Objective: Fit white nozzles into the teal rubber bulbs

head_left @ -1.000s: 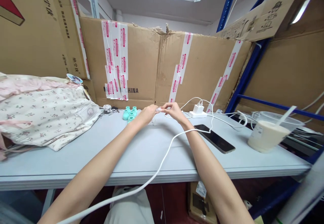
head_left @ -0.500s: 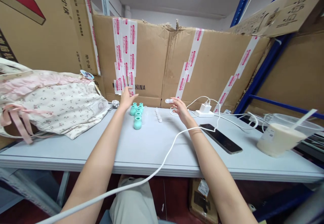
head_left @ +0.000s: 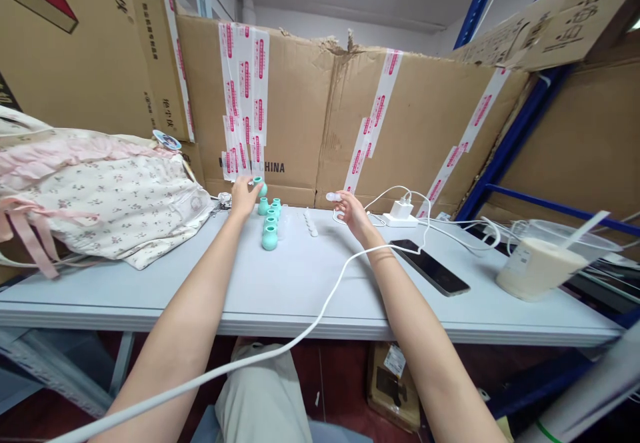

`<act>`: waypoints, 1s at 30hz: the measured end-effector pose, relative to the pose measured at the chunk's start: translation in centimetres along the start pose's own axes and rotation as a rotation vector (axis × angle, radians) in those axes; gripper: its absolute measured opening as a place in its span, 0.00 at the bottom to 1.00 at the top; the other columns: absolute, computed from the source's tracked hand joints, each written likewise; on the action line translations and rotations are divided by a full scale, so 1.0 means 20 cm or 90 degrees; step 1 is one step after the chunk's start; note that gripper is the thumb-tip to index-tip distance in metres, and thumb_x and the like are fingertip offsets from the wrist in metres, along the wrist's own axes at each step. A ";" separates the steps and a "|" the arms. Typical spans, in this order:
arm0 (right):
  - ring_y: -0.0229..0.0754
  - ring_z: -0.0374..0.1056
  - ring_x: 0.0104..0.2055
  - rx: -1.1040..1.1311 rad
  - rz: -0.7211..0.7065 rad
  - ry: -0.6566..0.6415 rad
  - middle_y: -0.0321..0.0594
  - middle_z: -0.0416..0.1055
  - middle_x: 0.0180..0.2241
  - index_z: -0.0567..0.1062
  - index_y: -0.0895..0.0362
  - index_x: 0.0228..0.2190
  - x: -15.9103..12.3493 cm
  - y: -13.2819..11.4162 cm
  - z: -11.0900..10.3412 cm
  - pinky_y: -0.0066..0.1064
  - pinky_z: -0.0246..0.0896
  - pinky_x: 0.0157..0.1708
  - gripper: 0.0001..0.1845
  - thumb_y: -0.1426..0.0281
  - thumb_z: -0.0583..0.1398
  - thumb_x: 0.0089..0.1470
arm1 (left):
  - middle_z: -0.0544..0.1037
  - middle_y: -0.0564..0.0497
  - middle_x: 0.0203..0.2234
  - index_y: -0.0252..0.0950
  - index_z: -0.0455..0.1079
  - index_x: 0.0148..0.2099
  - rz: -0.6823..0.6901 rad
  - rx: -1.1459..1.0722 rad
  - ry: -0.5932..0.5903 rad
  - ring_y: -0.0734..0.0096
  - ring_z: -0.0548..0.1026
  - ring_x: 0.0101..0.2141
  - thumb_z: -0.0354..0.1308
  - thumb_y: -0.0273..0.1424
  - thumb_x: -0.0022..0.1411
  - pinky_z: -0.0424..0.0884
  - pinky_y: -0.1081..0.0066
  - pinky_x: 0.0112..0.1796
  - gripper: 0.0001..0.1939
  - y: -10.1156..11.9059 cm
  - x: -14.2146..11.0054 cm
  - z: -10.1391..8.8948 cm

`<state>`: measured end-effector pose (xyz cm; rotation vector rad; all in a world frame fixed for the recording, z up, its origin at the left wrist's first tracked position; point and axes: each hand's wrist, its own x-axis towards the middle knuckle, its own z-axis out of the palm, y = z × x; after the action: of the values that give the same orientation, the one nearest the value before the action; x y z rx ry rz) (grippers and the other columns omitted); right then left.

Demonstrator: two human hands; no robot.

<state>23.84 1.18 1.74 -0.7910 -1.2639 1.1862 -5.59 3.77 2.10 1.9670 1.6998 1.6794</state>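
Left fingers [head_left: 243, 183] are gripping a teal pot [head_left: 261, 187] near the desk's [head_left: 310, 283] far edge; right fingers [head_left: 347, 198] are pinching a clear piece [head_left: 333, 197].

Room between the teal bottles [head_left: 270, 239] and the phone [head_left: 433, 269], white cable [head_left: 240, 365] across it, height uncertain.

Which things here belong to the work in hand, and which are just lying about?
In the work:
- teal pot, held by the left hand
- clear piece, held by the right hand
- other teal pots and row of whitish pieces, probably

Apparently just lying about:
- flowered bag
- phone
- charger
- drink jug
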 end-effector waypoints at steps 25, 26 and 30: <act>0.37 0.70 0.32 -0.123 -0.057 -0.088 0.36 0.74 0.28 0.78 0.57 0.30 -0.05 -0.02 0.08 0.32 0.67 0.41 0.23 0.57 0.70 0.30 | 0.75 0.46 0.41 0.35 0.68 0.46 0.297 0.070 -0.313 0.62 0.72 0.42 0.47 0.40 0.63 0.65 0.67 0.41 0.17 0.41 -0.23 0.23; 0.36 0.70 0.32 -0.129 -0.054 -0.094 0.36 0.74 0.27 0.78 0.57 0.30 -0.05 -0.03 0.08 0.32 0.67 0.41 0.23 0.57 0.70 0.31 | 0.75 0.46 0.41 0.35 0.68 0.46 0.297 0.090 -0.306 0.61 0.72 0.42 0.47 0.40 0.63 0.65 0.67 0.41 0.17 0.42 -0.23 0.23; 0.34 0.67 0.29 -0.180 -0.041 -0.125 0.35 0.72 0.26 0.79 0.58 0.29 -0.06 -0.06 0.07 0.31 0.68 0.40 0.21 0.57 0.69 0.32 | 0.76 0.45 0.40 0.36 0.69 0.45 0.299 0.156 -0.285 0.60 0.72 0.42 0.48 0.41 0.63 0.65 0.68 0.39 0.16 0.43 -0.24 0.24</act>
<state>22.84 -0.43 2.81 -0.8466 -1.6325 1.0655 4.52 -0.47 2.29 2.7618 1.4043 1.0118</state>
